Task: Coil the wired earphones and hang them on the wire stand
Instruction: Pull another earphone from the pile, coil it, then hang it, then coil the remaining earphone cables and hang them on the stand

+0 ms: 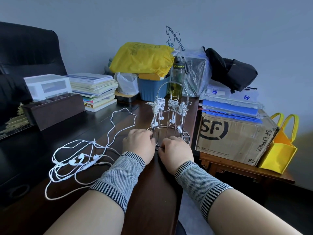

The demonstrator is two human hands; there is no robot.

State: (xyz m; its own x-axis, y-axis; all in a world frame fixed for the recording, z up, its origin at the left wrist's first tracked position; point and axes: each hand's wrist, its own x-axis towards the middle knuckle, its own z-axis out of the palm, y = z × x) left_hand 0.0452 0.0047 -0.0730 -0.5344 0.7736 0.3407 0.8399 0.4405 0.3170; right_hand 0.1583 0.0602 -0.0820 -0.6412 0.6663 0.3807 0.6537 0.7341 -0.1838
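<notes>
Coiled white earphones (160, 103) are hung on the arms of the wire stand (169, 116), which is set near the desk's (149, 184) right edge; its base ring is gripped by both hands, the left hand (138, 144) and right hand (175, 150) curled at the near rim; loose earphones (79, 160) are spread tangled on the desk to the left; a cardboard box (233, 138) is placed just right of the stand.

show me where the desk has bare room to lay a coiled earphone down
Bare dark desk lies between the brown box, the loose earphones and the wire stand. Crowded: the far edge with books and yellow bag.
</notes>
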